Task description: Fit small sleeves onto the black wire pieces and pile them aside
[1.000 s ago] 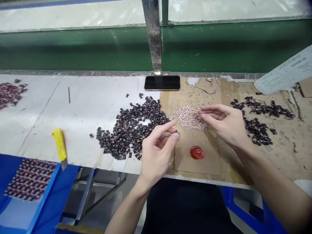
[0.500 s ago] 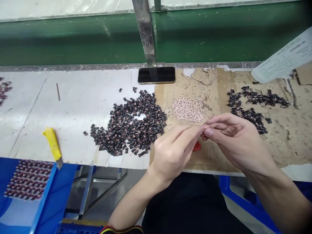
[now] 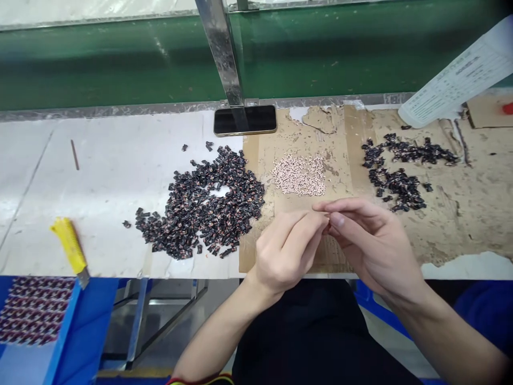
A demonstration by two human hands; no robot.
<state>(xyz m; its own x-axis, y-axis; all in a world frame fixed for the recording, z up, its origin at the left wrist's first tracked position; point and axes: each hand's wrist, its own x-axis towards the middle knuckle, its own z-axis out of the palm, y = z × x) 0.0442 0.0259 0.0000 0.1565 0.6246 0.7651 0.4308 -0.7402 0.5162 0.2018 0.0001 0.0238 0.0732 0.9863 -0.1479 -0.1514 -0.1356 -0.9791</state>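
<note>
My left hand point(image 3: 286, 251) and my right hand point(image 3: 379, 246) meet fingertip to fingertip above the cardboard, each closed in a pinch. Whatever lies between the fingertips is too small and hidden to name. Just beyond them a patch of tiny pinkish pieces point(image 3: 300, 175) is spread on the cardboard point(image 3: 355, 155). Left of my left hand lies a large pile of small black parts with copper-coloured bits point(image 3: 236, 195). A smaller group of dark parts point(image 3: 401, 187) is beyond my right hand.
A phone point(image 3: 245, 119) lies at the foot of a metal post point(image 3: 221, 51). A yellow cutter point(image 3: 70, 246) rests at the front left edge, above a blue tray point(image 3: 66, 326) with rows of parts. A whitish labelled container point(image 3: 457, 77) leans in at the right.
The view has shifted slightly, moving the table items left in the picture. My hands stay together with fingers pinched; the red object seen under them earlier is now hidden.
</note>
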